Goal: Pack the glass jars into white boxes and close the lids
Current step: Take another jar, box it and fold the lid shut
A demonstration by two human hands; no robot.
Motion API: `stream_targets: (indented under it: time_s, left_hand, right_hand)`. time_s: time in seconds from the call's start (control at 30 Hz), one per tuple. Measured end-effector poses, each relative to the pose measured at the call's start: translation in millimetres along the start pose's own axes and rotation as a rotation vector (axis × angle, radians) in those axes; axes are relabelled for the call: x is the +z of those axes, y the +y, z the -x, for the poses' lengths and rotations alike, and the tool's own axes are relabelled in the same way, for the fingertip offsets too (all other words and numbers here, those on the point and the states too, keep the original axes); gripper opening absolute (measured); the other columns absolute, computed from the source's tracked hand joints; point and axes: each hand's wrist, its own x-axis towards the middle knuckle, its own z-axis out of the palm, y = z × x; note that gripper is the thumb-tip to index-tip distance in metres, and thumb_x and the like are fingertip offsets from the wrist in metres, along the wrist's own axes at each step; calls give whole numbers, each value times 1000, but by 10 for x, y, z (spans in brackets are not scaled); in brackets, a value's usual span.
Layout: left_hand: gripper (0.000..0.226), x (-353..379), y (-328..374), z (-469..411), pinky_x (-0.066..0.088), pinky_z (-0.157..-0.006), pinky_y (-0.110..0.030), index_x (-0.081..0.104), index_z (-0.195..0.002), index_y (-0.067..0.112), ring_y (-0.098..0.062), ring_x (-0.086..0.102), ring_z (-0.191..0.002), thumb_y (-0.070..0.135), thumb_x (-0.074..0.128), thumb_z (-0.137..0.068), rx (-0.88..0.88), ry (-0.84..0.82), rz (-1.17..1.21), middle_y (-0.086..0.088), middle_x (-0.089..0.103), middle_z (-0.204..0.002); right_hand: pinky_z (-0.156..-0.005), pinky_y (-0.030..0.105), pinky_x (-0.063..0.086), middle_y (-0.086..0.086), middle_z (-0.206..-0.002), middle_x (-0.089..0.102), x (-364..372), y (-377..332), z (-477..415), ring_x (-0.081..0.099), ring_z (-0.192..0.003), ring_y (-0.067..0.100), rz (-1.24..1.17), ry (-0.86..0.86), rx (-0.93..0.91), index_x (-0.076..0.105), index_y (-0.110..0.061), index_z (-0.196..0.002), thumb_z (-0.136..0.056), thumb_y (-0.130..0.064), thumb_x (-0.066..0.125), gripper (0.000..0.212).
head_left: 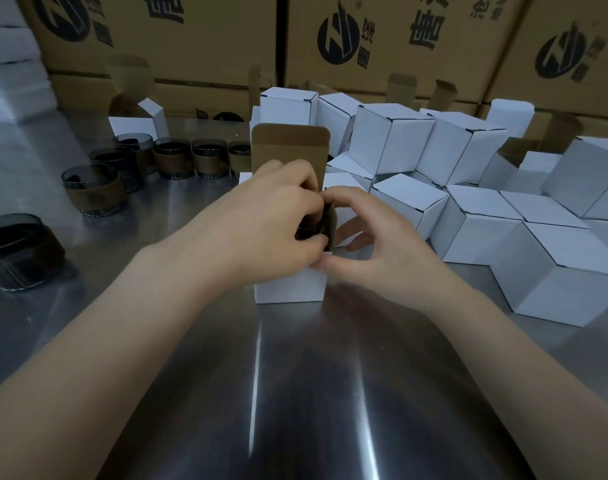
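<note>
Tabletop (295, 393) of shiny steel fills 6 o'clock, and at the centre stands a white box (288, 289) with its brown-lined lid flap (290, 143) upright. The left hand (278, 216) curls fingers and thumb round a dark glass jar (304, 233) sitting in the box's mouth, while the right hand (375, 244) pinches the box's side flap (331, 221) between thumb and forefinger. Further out, loose jars (174, 161) stand at 9 to 10 o'clock, closed boxes (468, 216) pile up at 2 to 3 o'clock, and printed brown cartons (399, 39) line 12 o'clock.
</note>
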Motion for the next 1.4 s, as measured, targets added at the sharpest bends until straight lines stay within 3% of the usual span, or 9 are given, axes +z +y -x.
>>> stream_targets:
  time_s: [0.27, 0.53, 0.63, 0.77, 0.87, 0.97, 1.13, 1.27, 1.4]
  left_hand:
    - [21, -26, -11, -20, 47, -84, -43, 72, -78, 16, -19, 53, -95, 31, 58, -82, -68, -118, 44, 8, 49, -108]
    - [32, -57, -4, -67, 35, -93, -38, 73, -92, 26, -20, 39, -107, 32, 41, -95, -38, -295, -155, 9, 48, -103]
    - [38, -42, 3, -46, 33, -89, -36, 70, -84, 27, -18, 35, -103, 34, 33, -92, -24, -287, -183, 12, 47, -92]
    - [41, 9, -6, -26, 33, -75, -33, 60, -68, 22, -19, 52, -85, 35, 26, -87, 56, -155, -230, 6, 60, -80]
    - [32, -5, -36, 45, 47, -76, -39, 67, -73, 19, -18, 59, -81, 32, 38, -78, 82, 16, -21, 3, 66, -78]
    - [22, -52, -108, 111, 47, -76, -28, 69, -86, 15, -11, 60, -83, 24, 50, -82, 40, 273, 218, 6, 67, -84]
    - [32, -39, -252, 203, 46, -80, -19, 52, -107, 24, -5, 55, -91, 15, 45, -77, -247, 529, 598, 9, 55, -95]
    - [67, 49, -328, 218, 46, -91, -23, 31, -125, 36, -9, 51, -110, 20, 58, -65, -375, 297, 772, 6, 48, -117]
    - [60, 67, -404, 223, 39, -108, -38, 48, -128, 32, -7, 51, -122, 22, 64, -71, -387, 167, 881, 13, 57, -127]
  right_hand:
    - [-79, 17, 50, -15, -126, 53, 4, -14, -2, 56, -100, 4, 39, -9, -26, 52, -31, -130, -81, -32, 78, 56]
    - [-80, 25, 53, -15, -128, 51, 25, -10, 2, 59, -95, 9, 42, -29, -5, 49, -36, -131, -81, -34, 78, 57]
    - [-80, 29, 54, -15, -128, 50, 21, -9, 6, 61, -94, 10, 42, -30, 2, 48, -38, -132, -81, -38, 75, 58]
    - [-81, 31, 54, -14, -129, 51, 41, -3, 20, 63, -92, 11, 13, -9, 0, 47, -39, -136, -81, -35, 76, 62]
    - [-84, 32, 55, -14, -131, 50, 57, 6, 29, 65, -89, 12, -26, -5, 12, 37, -51, -140, -82, -33, 78, 73]
    - [-84, 29, 56, -21, -126, 49, 59, 4, 26, 66, -88, 10, -72, -17, 40, 27, -66, -129, -80, -35, 77, 77]
    - [-82, 30, 55, -29, -123, 49, 86, 23, 18, 65, -90, 7, -30, -19, 46, 39, -54, -132, -83, -30, 76, 66]
    - [-84, 34, 54, -20, -126, 53, 103, 41, 30, 64, -87, 8, -70, -5, 49, 46, -50, -135, -84, -23, 76, 65]
    - [-80, 18, 49, -19, -126, 52, 104, 37, 35, 60, -89, 6, -95, -41, 64, 52, -45, -134, -87, -21, 73, 56]
